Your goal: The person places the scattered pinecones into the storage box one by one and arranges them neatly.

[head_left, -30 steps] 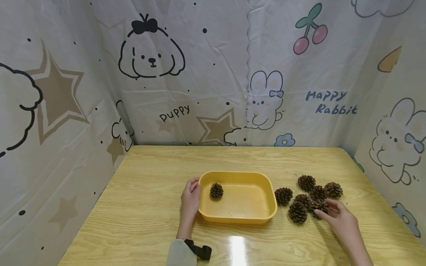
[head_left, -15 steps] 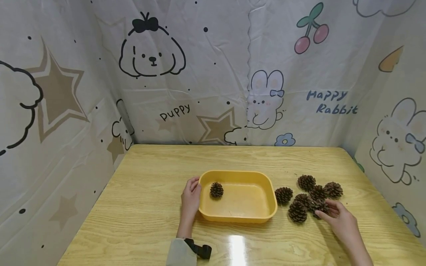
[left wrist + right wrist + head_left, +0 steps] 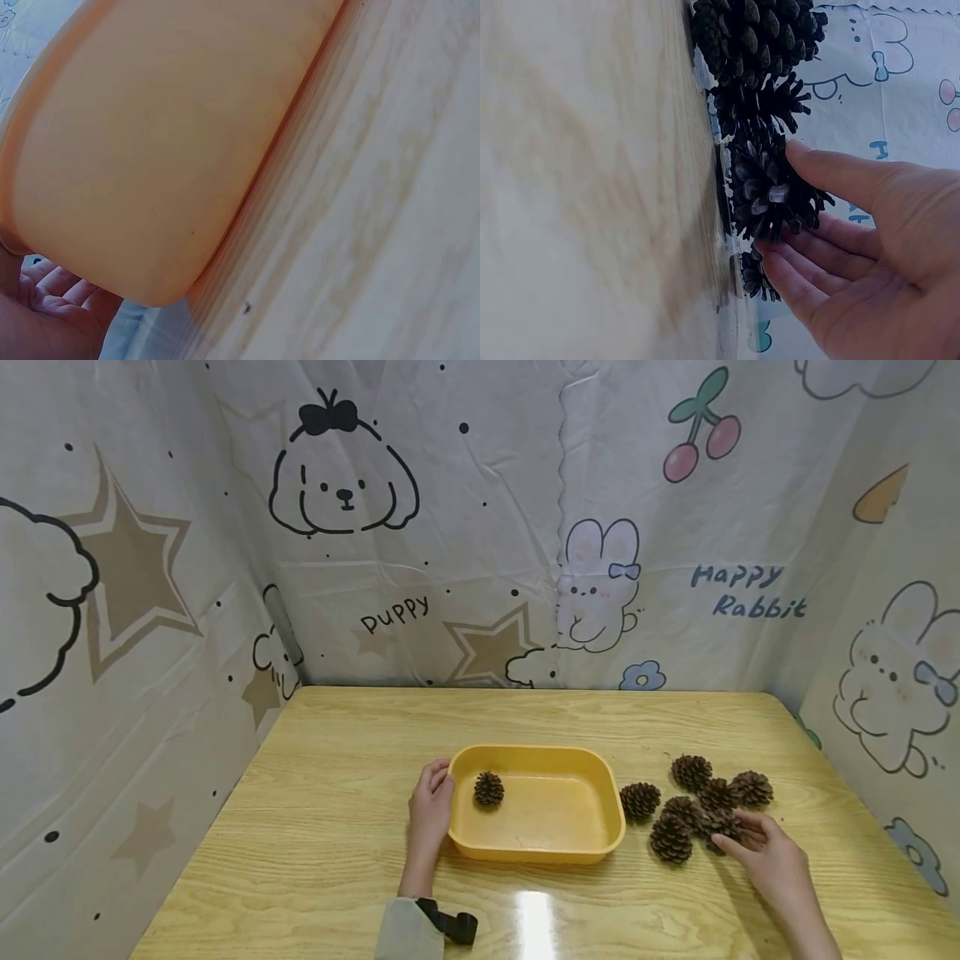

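Note:
A yellow plastic tub (image 3: pixel 555 852) stands on the table with one pine cone (image 3: pixel 489 789) inside it, towards its left end. My left hand (image 3: pixel 431 806) holds the tub by its left end; in the left wrist view the fingers (image 3: pixel 56 289) show beside the tub's wall. At the right, my right hand (image 3: pixel 776 860) has its thumb and fingers round a pine cone (image 3: pixel 772 191) in a loose cluster, and this cone still sits among the others. One pine cone (image 3: pixel 640 802) lies close against the tub's right side.
Several more pine cones (image 3: pixel 691 772) lie clustered beyond and left of the right hand. The wood-grain table (image 3: pixel 315 852) is bordered by a printed cloth (image 3: pixel 480 527) at the back and both sides. A black strap mount (image 3: pixel 453 927) sits on the left wrist.
Almost nothing differs. Both hands, the tub and the pine cones stay in place, apart from a very slight shift at the right hand.

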The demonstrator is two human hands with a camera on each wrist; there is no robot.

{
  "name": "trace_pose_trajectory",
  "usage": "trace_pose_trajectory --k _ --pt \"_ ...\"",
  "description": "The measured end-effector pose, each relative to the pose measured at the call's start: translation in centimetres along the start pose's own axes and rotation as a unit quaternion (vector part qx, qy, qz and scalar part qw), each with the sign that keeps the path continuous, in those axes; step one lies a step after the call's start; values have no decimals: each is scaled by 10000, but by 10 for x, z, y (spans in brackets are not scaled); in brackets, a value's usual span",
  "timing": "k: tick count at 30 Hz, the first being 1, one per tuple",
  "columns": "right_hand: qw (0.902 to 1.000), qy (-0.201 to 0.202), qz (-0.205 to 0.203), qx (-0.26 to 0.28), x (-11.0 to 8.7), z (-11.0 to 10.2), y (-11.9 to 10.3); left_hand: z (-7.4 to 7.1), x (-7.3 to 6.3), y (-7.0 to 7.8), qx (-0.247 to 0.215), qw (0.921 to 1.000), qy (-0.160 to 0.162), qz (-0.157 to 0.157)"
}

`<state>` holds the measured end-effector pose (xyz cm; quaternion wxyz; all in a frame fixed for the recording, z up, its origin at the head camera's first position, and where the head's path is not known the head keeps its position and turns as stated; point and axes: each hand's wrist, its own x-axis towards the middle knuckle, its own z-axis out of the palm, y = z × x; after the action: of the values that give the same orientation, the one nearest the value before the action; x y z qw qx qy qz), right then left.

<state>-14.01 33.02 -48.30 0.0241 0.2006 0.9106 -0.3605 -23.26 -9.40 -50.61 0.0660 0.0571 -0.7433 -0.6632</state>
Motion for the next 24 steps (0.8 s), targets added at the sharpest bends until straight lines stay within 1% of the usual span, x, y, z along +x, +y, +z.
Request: trace_pose_trajectory --k 10,17,24 --pt "9996 116 186 192 -1 -1 -1 1 0 2 62 10000 27 33" --pt "9991 156 236 327 -4 -3 -3 1 1 1 88 9999 26 107" --pt "9980 290 282 480 -7 -3 -5 0 -1 1 52 9999 0 93"
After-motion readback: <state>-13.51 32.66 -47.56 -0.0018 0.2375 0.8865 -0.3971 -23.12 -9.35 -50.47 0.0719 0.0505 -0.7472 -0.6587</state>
